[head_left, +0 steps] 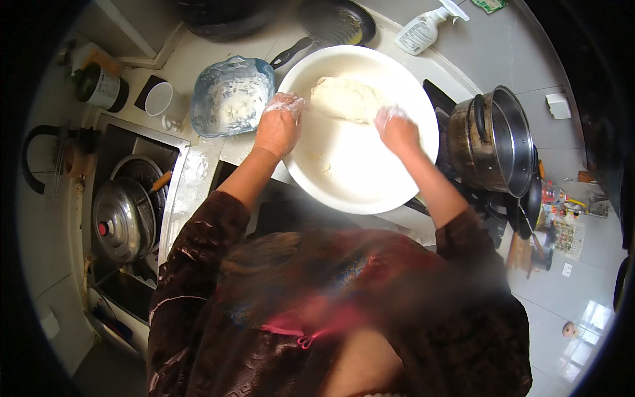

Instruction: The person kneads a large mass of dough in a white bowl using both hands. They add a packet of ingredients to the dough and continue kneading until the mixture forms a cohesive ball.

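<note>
A pale, lumpy piece of dough (345, 99) lies in the far half of a large white basin (344, 182). My right hand (399, 132), dusted with flour, is closed against the dough's right end; its fingertips are partly hidden. Over the basin's left rim sits my left hand (281, 122), its floury fingers curled round the edge. Just left of it stands a blue square bowl (202, 109) with white flour inside and smeared on its walls.
Behind the basin is a black frying pan (337, 23), with a white spray bottle (423, 33) to its right. A steel pot (493, 139) stands on the right. At left are a white cup (159, 99) and a sink holding a lidded pot (122, 221).
</note>
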`<state>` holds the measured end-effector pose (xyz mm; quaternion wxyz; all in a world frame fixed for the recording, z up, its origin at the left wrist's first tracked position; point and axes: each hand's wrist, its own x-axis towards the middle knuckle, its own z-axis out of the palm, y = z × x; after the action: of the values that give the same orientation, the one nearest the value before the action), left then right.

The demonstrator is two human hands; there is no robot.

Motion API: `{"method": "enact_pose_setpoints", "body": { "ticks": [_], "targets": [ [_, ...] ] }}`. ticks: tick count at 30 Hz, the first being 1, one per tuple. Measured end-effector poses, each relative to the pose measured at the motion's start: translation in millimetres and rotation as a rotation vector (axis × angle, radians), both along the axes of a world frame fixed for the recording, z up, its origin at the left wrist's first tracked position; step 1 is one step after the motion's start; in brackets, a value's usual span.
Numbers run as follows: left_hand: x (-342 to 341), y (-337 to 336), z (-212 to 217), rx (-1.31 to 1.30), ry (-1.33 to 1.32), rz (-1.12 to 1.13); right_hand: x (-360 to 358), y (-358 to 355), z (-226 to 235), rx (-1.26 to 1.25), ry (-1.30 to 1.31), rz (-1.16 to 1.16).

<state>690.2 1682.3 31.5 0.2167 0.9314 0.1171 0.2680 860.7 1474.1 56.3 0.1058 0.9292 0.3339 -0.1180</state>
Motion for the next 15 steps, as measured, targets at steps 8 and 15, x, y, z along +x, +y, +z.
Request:
{"method": "enact_pose_setpoints", "body": {
  "ticks": [8, 15],
  "targets": [
    [1.0, 0.7, -2.3, 0.029, 0.014, 0.003, 64.8, 72.7, -50.7, 0.182, 0.061, -0.035],
    [0.8, -0.3, -1.6, 0.001, 0.040, 0.007, -36.1, 12.6, -35.5, 0.451, -0.133, 0.171]
  ]
}}
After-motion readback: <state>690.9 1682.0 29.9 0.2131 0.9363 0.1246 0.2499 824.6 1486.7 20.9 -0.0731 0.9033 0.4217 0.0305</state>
